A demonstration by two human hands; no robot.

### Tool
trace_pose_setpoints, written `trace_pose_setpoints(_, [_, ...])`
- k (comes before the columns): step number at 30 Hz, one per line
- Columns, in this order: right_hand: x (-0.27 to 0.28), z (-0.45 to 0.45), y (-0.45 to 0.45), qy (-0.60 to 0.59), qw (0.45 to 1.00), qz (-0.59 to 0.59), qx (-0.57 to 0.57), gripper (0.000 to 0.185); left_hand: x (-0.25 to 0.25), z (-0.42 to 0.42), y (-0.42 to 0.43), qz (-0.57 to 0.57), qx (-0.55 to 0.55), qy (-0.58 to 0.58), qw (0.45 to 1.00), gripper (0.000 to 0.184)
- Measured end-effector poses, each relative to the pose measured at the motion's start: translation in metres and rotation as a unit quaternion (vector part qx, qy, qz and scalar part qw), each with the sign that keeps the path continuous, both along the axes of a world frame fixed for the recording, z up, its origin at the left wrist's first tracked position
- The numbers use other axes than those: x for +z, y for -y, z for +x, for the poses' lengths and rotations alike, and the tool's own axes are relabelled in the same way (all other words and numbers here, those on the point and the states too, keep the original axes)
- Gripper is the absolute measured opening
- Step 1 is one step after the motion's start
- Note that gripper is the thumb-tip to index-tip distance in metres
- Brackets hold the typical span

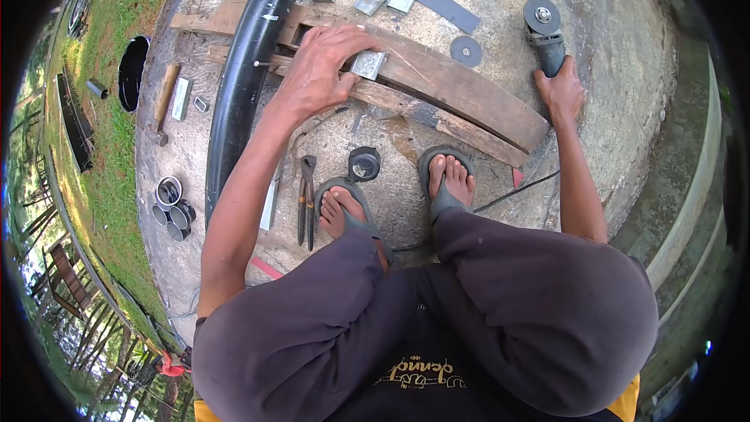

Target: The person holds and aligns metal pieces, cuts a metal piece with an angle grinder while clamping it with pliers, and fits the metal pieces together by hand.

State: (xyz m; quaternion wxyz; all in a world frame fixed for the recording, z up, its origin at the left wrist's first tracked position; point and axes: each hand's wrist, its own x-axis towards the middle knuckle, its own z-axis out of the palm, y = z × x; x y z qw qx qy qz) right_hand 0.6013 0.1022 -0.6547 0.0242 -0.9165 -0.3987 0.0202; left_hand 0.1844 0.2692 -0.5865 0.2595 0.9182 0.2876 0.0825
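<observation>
My left hand (324, 62) is closed on a short piece of galvanized metal channel (368, 65), fingers over its far side and thumb at its near side. The piece rests on wooden planks (461, 90) that lie across the floor with a gap between them. Out to the right, my right hand (564, 92) is wrapped around the body of an angle grinder (544, 31). The grinder's disc faces up, apart from the planks. Beyond my left hand lie three similar metal pieces (369, 2). A loose cutting disc (466, 51) sits past the planks.
A thick black pipe (242, 82) crosses the planks on the left. Pliers-like cutters (306, 199) and a black roll of tape (364, 164) lie near my feet. A hammer (164, 101) and several short tube pieces (178, 215) are further left. A cable (516, 190) runs along the right.
</observation>
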Motion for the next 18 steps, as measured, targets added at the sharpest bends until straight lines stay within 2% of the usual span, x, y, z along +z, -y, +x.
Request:
trace_pose_setpoints(13, [0.006,-0.004,-0.002,-0.017,1.0,-0.009,-0.012,0.058,-0.005,0.009,-0.01,0.009,-0.016,0.035,0.999,0.054])
trace_pose_setpoints(18, [0.005,-0.003,-0.001,-0.012,1.0,-0.017,-0.014,0.057,-0.001,0.011,-0.007,-0.024,-0.004,0.009,1.0,0.054])
